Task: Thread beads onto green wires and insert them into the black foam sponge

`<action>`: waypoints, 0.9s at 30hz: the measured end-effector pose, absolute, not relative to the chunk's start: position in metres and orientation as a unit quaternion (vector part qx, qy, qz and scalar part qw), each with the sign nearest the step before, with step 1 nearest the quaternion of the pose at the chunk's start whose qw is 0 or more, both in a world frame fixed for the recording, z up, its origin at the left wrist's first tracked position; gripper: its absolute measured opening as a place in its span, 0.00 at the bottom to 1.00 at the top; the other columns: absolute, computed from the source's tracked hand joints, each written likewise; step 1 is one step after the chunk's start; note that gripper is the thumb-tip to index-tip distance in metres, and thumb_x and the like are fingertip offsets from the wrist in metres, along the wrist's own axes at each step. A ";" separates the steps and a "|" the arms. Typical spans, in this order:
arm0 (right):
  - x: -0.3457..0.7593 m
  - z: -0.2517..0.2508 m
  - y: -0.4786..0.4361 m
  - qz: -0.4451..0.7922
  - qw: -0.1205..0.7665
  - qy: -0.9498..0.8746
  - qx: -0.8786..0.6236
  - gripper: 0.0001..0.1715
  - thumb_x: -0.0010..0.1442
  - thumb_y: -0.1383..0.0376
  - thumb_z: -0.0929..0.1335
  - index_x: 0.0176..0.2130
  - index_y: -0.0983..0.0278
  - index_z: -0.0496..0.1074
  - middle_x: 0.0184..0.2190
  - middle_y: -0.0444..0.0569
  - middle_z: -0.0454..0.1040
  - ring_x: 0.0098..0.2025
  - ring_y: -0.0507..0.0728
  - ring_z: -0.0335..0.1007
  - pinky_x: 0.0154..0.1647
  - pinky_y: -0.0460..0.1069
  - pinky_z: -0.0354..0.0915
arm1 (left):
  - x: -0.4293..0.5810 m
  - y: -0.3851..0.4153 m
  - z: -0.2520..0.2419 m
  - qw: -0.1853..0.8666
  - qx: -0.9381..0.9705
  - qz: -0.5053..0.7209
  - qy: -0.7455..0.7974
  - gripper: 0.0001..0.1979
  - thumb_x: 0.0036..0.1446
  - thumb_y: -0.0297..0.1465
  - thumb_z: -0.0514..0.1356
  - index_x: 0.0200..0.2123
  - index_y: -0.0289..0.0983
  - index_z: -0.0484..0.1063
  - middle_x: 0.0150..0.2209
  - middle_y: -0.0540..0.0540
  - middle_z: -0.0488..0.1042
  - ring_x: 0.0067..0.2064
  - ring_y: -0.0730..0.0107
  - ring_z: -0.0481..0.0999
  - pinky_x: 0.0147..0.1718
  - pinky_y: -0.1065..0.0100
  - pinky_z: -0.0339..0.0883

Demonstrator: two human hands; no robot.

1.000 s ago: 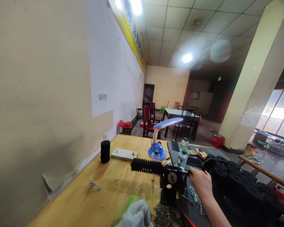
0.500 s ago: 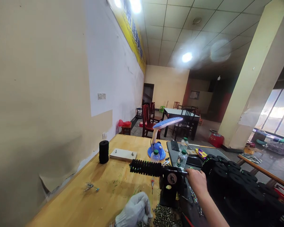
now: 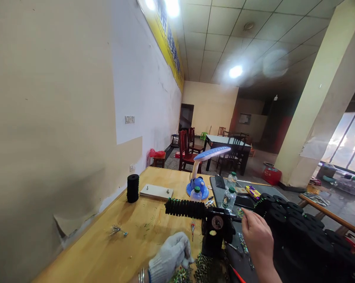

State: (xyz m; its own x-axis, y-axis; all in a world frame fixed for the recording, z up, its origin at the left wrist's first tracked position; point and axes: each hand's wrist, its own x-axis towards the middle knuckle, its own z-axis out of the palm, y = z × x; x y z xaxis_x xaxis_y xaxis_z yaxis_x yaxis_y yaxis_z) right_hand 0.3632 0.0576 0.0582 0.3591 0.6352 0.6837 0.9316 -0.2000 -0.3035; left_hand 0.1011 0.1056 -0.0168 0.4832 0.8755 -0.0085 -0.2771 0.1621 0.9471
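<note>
My left hand (image 3: 172, 251), in a white knit glove, is closed just above a pile of small metal pieces (image 3: 203, 265); whatever its fingers pinch is hidden. A black bench fixture (image 3: 214, 230) with a round dial stands in front of me. From its left side a black ridged roller (image 3: 185, 208) sticks out sideways, with greenish bits along it. A metal rod (image 3: 233, 215) leaves the fixture on the right. My bare right hand (image 3: 257, 232) has its fingers curled at the end of this rod; I cannot see whether they grip it.
A black cylinder (image 3: 133, 188) stands upright by a white plate with two bolts (image 3: 156, 192). Behind the fixture are a blue desk lamp (image 3: 197, 188) and plastic bottles (image 3: 229, 198). Many black rollers (image 3: 295, 228) are heaped at right. A red-handled tool (image 3: 238, 274) lies near the front.
My right hand has shifted right along the rod, away from the fixture, and more rod shows. My left hand stays low by the metal pieces, slightly turned. The view has shifted a little.
</note>
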 end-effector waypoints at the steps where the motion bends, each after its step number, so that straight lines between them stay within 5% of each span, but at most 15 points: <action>1: 0.347 0.059 0.049 -0.197 0.437 -0.516 -0.711 0.21 0.63 0.60 0.62 0.46 0.67 0.78 0.43 0.58 0.80 0.47 0.64 0.73 0.52 0.53 0.63 | 0.101 0.105 -0.018 0.703 0.500 0.406 0.301 0.25 0.47 0.54 0.61 0.21 0.36 0.66 0.14 0.53 0.68 0.16 0.76 0.67 0.24 0.70 0.64; 3: 0.306 0.054 0.042 -0.064 0.533 -0.527 -0.659 0.23 0.61 0.51 0.64 0.42 0.64 0.79 0.38 0.55 0.81 0.40 0.63 0.76 0.44 0.51 0.66 | 0.102 0.104 -0.017 0.706 0.497 0.398 0.310 0.24 0.47 0.53 0.60 0.21 0.37 0.65 0.14 0.54 0.65 0.15 0.77 0.66 0.23 0.71 0.63; 7: 0.225 0.035 0.065 0.355 0.548 -0.488 -0.579 0.33 0.49 0.38 0.68 0.31 0.64 0.80 0.26 0.53 0.80 0.33 0.61 0.75 0.32 0.49 0.66 | 0.101 0.104 -0.003 0.648 0.553 0.386 0.355 0.21 0.51 0.52 0.56 0.25 0.39 0.65 0.20 0.52 0.67 0.20 0.73 0.67 0.24 0.68 0.65; 10: 0.195 0.028 0.091 0.489 0.582 -0.356 -0.543 0.35 0.43 0.38 0.72 0.34 0.65 0.79 0.27 0.52 0.80 0.33 0.58 0.75 0.29 0.46 0.63 | 0.098 0.107 0.011 0.578 0.635 0.343 0.381 0.18 0.56 0.49 0.55 0.30 0.40 0.70 0.24 0.48 0.72 0.28 0.66 0.72 0.30 0.63 0.69; 17: 0.186 0.025 0.104 0.561 0.632 -0.297 -0.445 0.34 0.32 0.40 0.77 0.24 0.64 0.70 0.12 0.33 0.58 0.18 0.47 0.58 0.27 0.45 0.64 | 0.067 0.091 0.028 0.509 0.704 0.261 0.420 0.13 0.55 0.43 0.57 0.27 0.41 0.73 0.25 0.48 0.76 0.33 0.60 0.75 0.34 0.62 0.69; 19: 0.185 0.018 0.103 0.564 0.633 -0.283 -0.448 0.35 0.30 0.38 0.76 0.23 0.63 0.67 0.12 0.31 0.54 0.16 0.46 0.55 0.21 0.44 0.61 | 0.046 0.085 0.046 0.405 0.770 0.209 0.446 0.12 0.55 0.41 0.57 0.29 0.40 0.74 0.26 0.48 0.77 0.33 0.60 0.76 0.35 0.62 0.68; 23: 0.179 0.003 0.100 0.561 0.626 -0.274 -0.467 0.35 0.33 0.38 0.74 0.25 0.63 0.66 0.13 0.34 0.60 0.13 0.44 0.49 0.13 0.40 0.40 | 0.015 0.089 0.102 0.124 0.796 0.283 0.520 0.15 0.62 0.39 0.52 0.39 0.38 0.75 0.35 0.41 0.79 0.40 0.54 0.77 0.41 0.56 0.67; 27: 0.171 -0.006 0.098 0.545 0.638 -0.272 -0.472 0.33 0.34 0.38 0.74 0.23 0.62 0.65 0.13 0.35 0.61 0.12 0.43 0.44 0.13 0.41 0.35 | 0.032 0.108 0.138 0.064 0.831 0.391 0.390 0.14 0.64 0.34 0.51 0.44 0.39 0.75 0.43 0.42 0.79 0.46 0.59 0.76 0.49 0.59 0.66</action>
State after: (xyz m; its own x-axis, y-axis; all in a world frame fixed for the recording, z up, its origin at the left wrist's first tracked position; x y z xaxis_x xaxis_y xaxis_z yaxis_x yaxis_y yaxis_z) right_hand 0.1715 0.0979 -0.0064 0.2590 0.9513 -0.1671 -0.4384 -0.0383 -0.8980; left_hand 0.0317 0.1084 0.1382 0.3898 0.6979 0.6009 0.5979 -0.6881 0.4112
